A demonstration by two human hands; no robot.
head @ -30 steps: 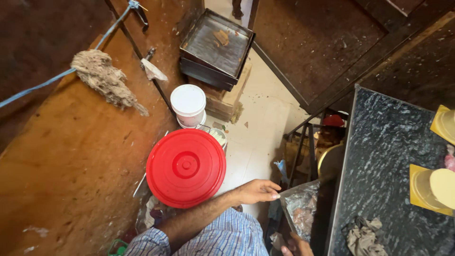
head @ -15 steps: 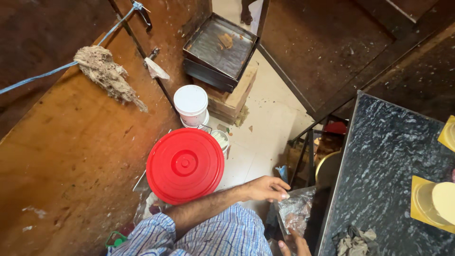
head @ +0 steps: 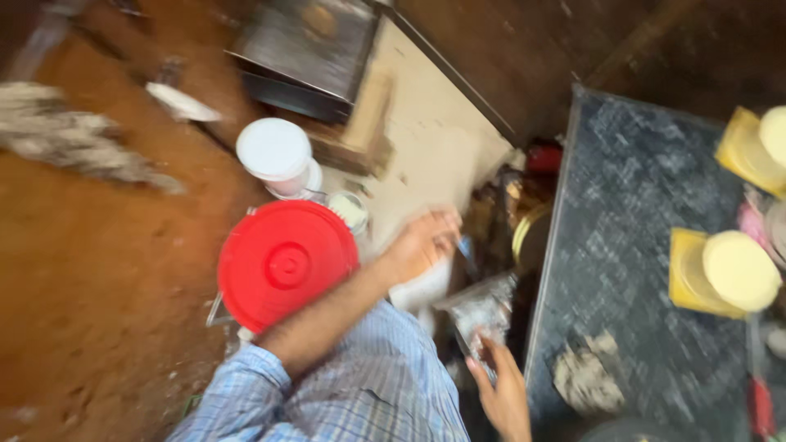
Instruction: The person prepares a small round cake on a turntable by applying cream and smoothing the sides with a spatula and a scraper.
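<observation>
- The dark stone counter (head: 639, 245) is your landmark — its edge sits just right of your right hand (head: 501, 391), so a quick lift could knock your knuckles on it.
- The red lid (head: 285, 263), left of the counter and under your left forearm, could get nudged off whatever it covers.
- The clear plastic bag (head: 483, 311), hard against the counter's left edge, is pinched in your right hand; that thin film could slip or tear.
- Your left hand (head: 422, 245), further left of the counter, is motion-blurred — I cannot tell whether its fingers are apart or closed, or what it touches.
- The bag's contents are unreadable.
</observation>
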